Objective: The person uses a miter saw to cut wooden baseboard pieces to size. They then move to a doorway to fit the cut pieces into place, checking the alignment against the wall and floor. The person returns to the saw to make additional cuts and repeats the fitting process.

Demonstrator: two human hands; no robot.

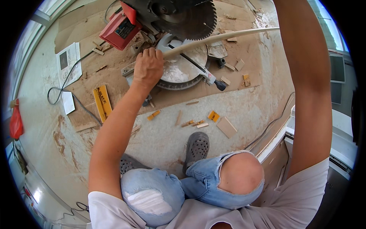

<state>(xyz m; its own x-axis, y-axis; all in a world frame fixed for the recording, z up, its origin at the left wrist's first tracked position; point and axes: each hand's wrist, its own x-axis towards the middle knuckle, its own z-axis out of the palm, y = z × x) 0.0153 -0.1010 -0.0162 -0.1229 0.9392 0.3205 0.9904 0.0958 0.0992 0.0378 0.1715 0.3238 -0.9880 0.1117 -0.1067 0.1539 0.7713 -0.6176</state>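
My left hand (148,65) is closed around a long pale wooden strip (244,33) near its left end, over the round base (179,70) of a mitre saw. The strip runs up to the right, beneath the raised toothed blade (192,21). A red housing (117,31) sits on the saw above my hand. The saw's front handle (219,85) points toward the lower right. My right arm (309,76) stretches up past the top edge, so its hand is out of sight.
The cardboard sheet (80,118) under the saw holds papers (68,61), wood offcuts (239,65) and a yellow printed strip (102,103). More scraps (227,128) lie near my shoes. Cables (268,126) cross the floor. A white frame edge (272,143) is at right, a red bag (16,122) at left.
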